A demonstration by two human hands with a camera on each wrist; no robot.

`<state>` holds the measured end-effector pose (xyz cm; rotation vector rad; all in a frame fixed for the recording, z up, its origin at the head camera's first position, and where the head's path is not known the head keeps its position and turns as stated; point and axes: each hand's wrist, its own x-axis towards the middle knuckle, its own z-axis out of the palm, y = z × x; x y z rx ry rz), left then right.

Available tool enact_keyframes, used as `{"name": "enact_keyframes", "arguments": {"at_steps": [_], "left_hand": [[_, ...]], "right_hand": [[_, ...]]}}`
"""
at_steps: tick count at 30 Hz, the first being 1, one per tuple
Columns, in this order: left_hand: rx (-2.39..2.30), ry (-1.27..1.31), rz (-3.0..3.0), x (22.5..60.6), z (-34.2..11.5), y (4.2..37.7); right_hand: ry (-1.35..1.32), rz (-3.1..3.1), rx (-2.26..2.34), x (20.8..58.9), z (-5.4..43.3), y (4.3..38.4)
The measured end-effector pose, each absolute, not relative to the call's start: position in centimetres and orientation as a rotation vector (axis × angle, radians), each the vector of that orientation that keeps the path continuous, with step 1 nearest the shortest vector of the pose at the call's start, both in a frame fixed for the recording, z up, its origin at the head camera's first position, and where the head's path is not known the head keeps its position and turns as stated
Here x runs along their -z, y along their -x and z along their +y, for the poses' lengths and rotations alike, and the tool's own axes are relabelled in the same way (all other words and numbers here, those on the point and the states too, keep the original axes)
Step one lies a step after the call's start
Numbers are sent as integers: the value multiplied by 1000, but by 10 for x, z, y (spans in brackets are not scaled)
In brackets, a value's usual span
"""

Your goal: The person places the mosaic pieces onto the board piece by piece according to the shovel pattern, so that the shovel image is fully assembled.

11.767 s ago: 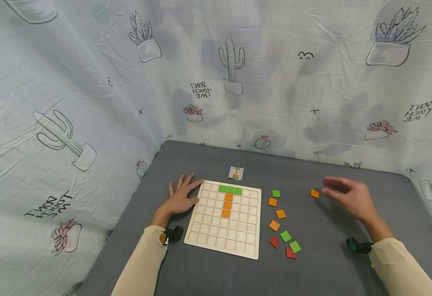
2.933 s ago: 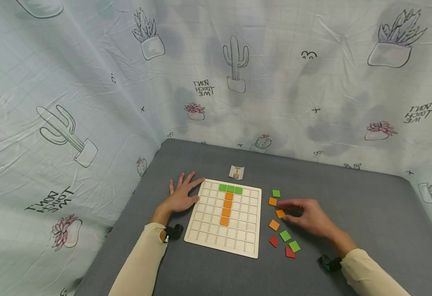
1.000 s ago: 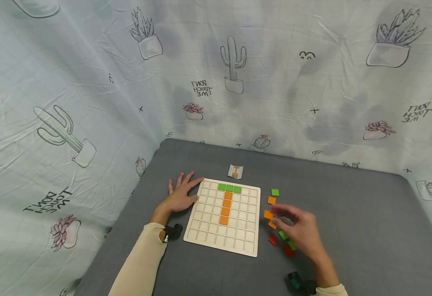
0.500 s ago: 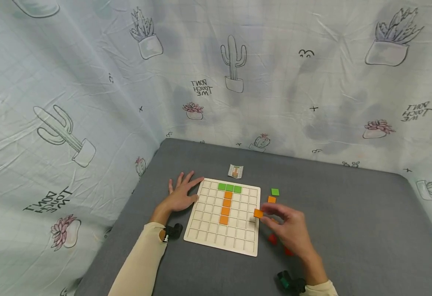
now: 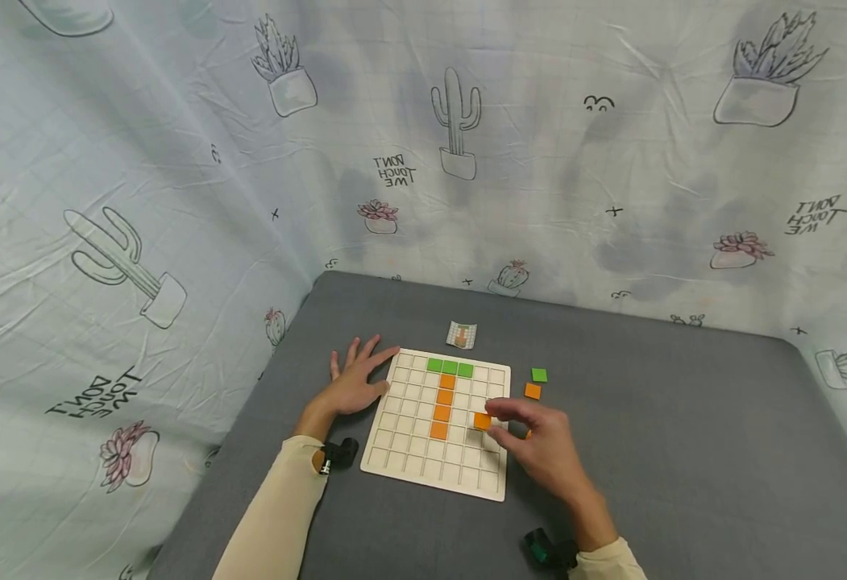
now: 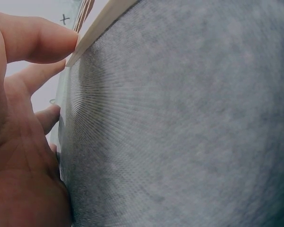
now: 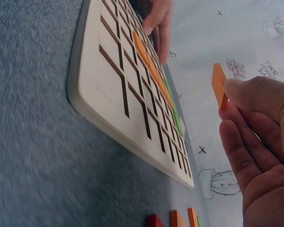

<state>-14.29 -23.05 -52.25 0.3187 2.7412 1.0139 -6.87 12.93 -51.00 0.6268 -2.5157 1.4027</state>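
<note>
In the head view, a pale wooden grid board (image 5: 416,453) lies on the table. A row of green square tiles (image 5: 450,368) sits along its far side, with a column of orange square tiles (image 5: 442,413) running nearer from the row's middle. My right hand (image 5: 542,443) pinches another orange tile (image 5: 482,421) between thumb and fingers, above the board's right part. The right wrist view shows this held tile (image 7: 218,85) raised off the board (image 7: 104,90). My left hand (image 5: 353,391), fingers spread, rests at the board's far left edge; its thumb and index finger touch the rim (image 6: 102,26).
Right of the board lie a loose green tile (image 5: 539,375) and an orange tile (image 5: 533,391). My right hand hides other tiles in the head view; a red one (image 7: 155,221) shows in the right wrist view. A small printed card (image 5: 462,335) lies beyond the board on the grey table (image 5: 684,419).
The orange column has gained one tile since the oldest frame. My right hand has picked an orange tile from the loose ones and carried it left over the board. My left hand has stayed put.
</note>
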Motion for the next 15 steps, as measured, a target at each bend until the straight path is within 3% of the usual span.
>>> {"name": "enact_keyframes", "arguments": {"at_steps": [15], "left_hand": [[-1015, -303, 2731, 522, -229, 143]], "right_hand": [[-662, -2535, -1445, 525, 107, 71]]}}
